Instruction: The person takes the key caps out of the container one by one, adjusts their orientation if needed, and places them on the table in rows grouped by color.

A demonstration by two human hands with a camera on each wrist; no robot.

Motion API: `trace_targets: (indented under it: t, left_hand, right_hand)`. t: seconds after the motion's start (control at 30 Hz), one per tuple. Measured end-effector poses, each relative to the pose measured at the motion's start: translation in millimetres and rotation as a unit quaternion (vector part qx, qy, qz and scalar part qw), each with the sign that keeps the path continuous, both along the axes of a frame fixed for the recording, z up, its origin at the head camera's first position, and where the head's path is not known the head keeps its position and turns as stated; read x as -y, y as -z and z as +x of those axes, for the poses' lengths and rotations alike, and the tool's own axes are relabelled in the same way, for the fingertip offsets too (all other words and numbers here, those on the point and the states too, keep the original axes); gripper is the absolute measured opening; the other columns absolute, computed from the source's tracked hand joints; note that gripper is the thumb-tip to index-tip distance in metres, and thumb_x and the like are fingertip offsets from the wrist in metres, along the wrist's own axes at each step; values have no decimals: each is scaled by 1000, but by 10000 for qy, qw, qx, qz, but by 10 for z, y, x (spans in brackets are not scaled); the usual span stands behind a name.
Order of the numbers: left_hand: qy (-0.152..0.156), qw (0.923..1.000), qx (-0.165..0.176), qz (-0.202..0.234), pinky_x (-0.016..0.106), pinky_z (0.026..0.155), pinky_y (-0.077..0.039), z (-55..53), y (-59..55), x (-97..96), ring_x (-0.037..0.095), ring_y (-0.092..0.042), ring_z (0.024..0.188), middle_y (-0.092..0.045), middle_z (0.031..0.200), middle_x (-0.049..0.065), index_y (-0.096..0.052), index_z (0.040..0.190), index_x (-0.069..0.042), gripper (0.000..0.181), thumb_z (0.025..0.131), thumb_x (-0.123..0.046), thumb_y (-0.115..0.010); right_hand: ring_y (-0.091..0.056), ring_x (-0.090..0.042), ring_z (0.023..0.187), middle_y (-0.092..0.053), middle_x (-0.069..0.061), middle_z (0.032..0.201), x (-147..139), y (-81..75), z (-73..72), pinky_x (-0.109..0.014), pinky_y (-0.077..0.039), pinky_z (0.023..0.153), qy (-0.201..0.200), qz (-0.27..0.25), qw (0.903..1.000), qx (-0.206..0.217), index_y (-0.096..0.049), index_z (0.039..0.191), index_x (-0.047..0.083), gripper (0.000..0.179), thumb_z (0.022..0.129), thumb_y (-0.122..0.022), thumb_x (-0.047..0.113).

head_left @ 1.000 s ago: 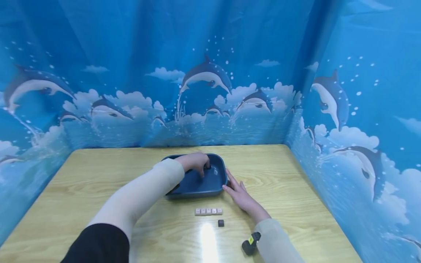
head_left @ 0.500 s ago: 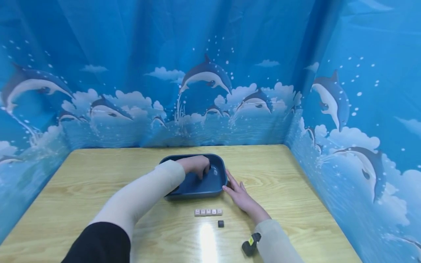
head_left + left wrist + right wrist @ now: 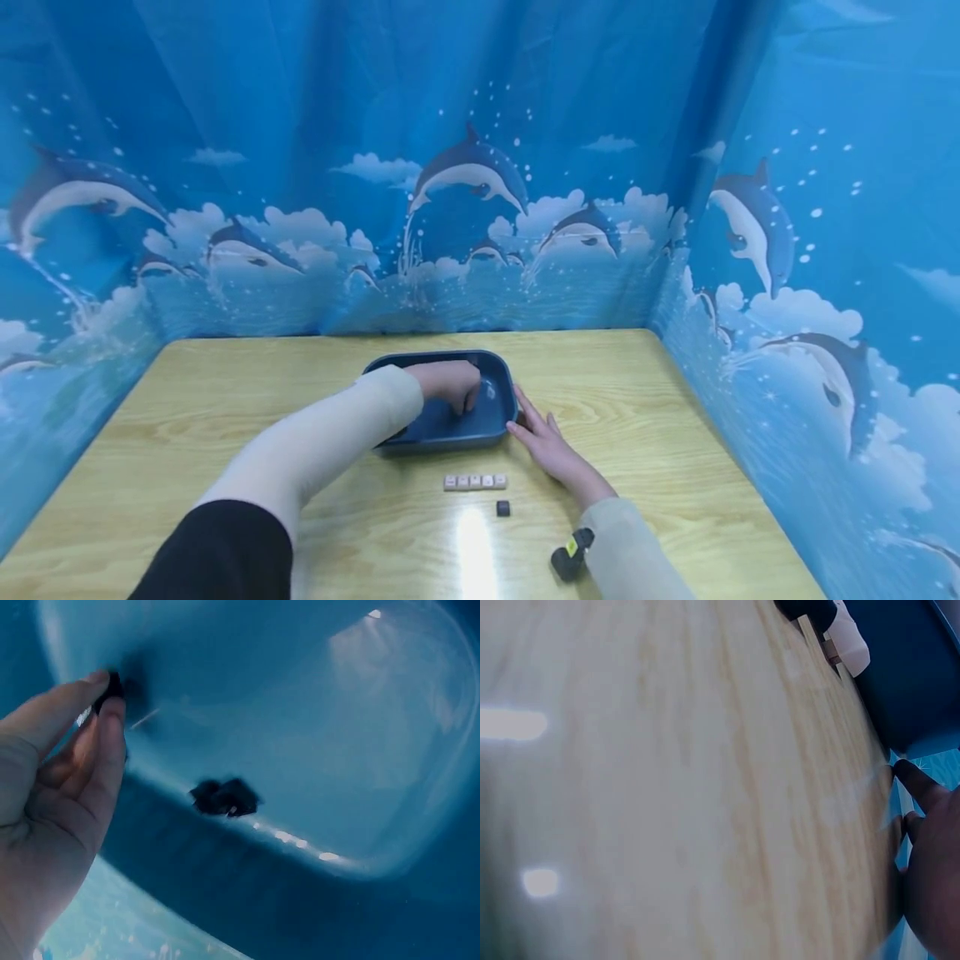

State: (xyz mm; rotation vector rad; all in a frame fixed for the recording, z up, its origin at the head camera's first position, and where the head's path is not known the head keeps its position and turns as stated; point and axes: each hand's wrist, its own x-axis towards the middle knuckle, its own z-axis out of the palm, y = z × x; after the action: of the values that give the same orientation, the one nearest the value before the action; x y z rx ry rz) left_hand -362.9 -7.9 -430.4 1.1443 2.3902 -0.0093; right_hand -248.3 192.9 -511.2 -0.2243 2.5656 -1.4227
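My left hand (image 3: 456, 385) reaches down into a dark blue plastic bin (image 3: 450, 439). In the left wrist view its thumb and fingers pinch a small black keycap (image 3: 111, 691) just over the bin's floor. A cluster of black keycaps (image 3: 225, 797) lies near the bin's wall in that view. My right hand (image 3: 553, 448) rests beside the bin's near right corner, fingers extended along the outer wall. On the table in front of the bin sit a row of several whitish keycaps (image 3: 476, 482) and a single black keycap (image 3: 503, 508).
The bin stands toward the back of a wood-grain table (image 3: 660, 467). A blue dolphin-print curtain (image 3: 480, 275) closes off the back and sides. A black wrist device (image 3: 572, 557) is strapped at the right sleeve.
My left hand has shifted slightly toward the near side inside the bin and turned its fingers downward. My right hand stays at the bin's corner.
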Motion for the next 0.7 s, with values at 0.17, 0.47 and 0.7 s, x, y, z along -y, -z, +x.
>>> trace_targets:
  t: [0.17, 0.47, 0.7]
  left_hand:
    - [-180, 9979, 218, 583, 27, 76, -53, -37, -140, 66, 10, -65, 89, -70, 97, -5, -78, 97, -14, 19, 88, 0, -69]
    - [-1177, 9651, 1076, 2077, 26, 76, -52, 104, -417, 220, 10, -65, 91, -72, 103, -1, -77, 102, -11, 24, 87, 3, -64]
    - [-1627, 9378, 1290, 2784, 28, 79, -54, 387, -440, 281, 8, -66, 92, -72, 102, -1, -77, 104, -13, 21, 90, -2, -66]
  right_hand:
    - [0, -40, 145, -42, -11, 148, -7, 3, 9, -56, 16, 110, 38, 68, 10000, 47, -9, 157, 36, 66, 101, -43, 50]
    - [-24, -30, 143, -41, -11, 149, -11, -7, -16, -52, 17, 111, -102, 178, 9998, -46, -8, 157, 35, 66, 102, -42, 48]
    - [-24, -33, 143, -42, -12, 148, -6, 9, -14, -54, 16, 111, -123, 115, 9998, -108, -8, 157, 33, 65, 103, -42, 45]
